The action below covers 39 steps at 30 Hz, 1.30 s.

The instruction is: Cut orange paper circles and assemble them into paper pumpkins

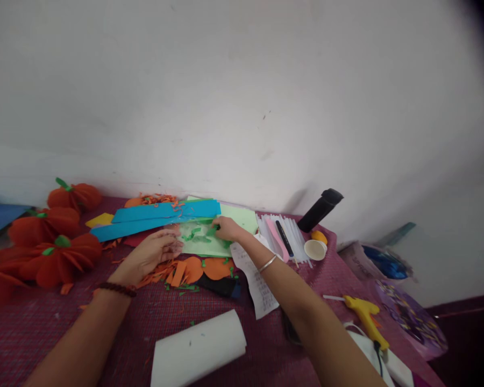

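My left hand (pixel 151 253) lies flat with its fingers stretched out on the edge of a light green sheet (pixel 210 236), touching orange paper scraps (pixel 173 271). My right hand (pixel 226 228) reaches farther along the same sheet, fingertips pinched on a small green paper piece (pixel 214 228). More small green cuttings (pixel 193 234) lie scattered on the sheet. Blue paper strips (pixel 157 217) run along behind the left hand.
Orange paper pumpkins (pixel 52 242) stand at the left. A curled white sheet (pixel 197 346) lies near me. At the right are a yellow glue gun (pixel 365 312), white glue sticks (pixel 294 236), a small cup (pixel 314 250), a black bottle (pixel 320 209) and a printed slip (pixel 256 279).
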Each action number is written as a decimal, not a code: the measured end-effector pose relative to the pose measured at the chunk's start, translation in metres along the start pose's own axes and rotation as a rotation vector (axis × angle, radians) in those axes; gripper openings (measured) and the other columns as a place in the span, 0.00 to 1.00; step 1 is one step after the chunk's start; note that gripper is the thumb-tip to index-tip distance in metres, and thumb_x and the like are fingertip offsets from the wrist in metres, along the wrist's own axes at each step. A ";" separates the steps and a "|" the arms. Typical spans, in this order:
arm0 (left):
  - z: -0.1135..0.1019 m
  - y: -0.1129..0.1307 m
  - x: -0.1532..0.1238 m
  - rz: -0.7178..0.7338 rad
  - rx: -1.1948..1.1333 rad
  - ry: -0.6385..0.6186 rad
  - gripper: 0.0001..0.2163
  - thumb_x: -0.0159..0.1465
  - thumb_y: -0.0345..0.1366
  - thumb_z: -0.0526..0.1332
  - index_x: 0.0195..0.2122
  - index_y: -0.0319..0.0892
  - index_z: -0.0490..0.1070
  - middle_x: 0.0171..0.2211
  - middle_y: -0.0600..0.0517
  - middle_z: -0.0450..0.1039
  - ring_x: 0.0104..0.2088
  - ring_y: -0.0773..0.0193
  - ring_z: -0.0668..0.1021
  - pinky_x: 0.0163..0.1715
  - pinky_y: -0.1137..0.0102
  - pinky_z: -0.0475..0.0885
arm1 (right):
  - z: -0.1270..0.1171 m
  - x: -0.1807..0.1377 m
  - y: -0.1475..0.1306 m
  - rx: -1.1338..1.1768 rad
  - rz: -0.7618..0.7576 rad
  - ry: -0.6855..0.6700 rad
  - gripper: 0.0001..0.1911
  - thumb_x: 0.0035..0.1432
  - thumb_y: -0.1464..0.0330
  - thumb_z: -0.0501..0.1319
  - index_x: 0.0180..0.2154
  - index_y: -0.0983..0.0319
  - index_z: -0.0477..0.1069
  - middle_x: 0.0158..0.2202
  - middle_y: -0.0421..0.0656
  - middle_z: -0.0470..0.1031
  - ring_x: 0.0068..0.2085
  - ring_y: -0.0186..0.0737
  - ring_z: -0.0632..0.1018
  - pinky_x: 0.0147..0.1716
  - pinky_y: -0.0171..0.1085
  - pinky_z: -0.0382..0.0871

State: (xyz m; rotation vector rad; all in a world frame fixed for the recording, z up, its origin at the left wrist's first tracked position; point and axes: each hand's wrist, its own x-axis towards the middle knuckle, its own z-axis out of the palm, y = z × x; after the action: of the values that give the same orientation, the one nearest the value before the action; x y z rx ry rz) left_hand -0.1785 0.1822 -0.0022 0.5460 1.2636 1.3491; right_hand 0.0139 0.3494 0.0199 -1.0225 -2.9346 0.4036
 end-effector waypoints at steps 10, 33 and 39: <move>0.011 -0.004 -0.002 -0.038 0.039 -0.012 0.13 0.51 0.31 0.66 0.38 0.39 0.69 0.26 0.48 0.75 0.24 0.63 0.78 0.24 0.73 0.73 | -0.043 0.003 -0.047 0.163 -0.057 0.017 0.14 0.47 0.78 0.57 0.35 0.64 0.75 0.34 0.41 0.77 0.33 0.37 0.76 0.30 0.31 0.66; -0.019 0.016 0.005 0.027 -0.067 -0.023 0.05 0.54 0.26 0.63 0.32 0.40 0.69 0.30 0.47 0.77 0.28 0.63 0.80 0.27 0.72 0.77 | -0.018 -0.023 0.029 -0.011 -0.166 -0.171 0.38 0.45 0.66 0.68 0.60 0.58 0.63 0.58 0.51 0.65 0.56 0.52 0.69 0.51 0.42 0.66; -0.019 0.013 0.007 -0.007 -0.102 -0.024 0.05 0.54 0.27 0.63 0.31 0.40 0.70 0.31 0.48 0.77 0.29 0.63 0.80 0.28 0.73 0.77 | -0.020 -0.033 0.027 -0.063 -0.199 -0.253 0.42 0.41 0.74 0.66 0.60 0.54 0.63 0.60 0.49 0.61 0.55 0.53 0.68 0.49 0.46 0.67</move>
State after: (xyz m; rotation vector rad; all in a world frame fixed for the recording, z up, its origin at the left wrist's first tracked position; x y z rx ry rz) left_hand -0.2021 0.1843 0.0006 0.4853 1.1698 1.3893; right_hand 0.0584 0.3549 0.0355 -0.7210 -3.2534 0.4687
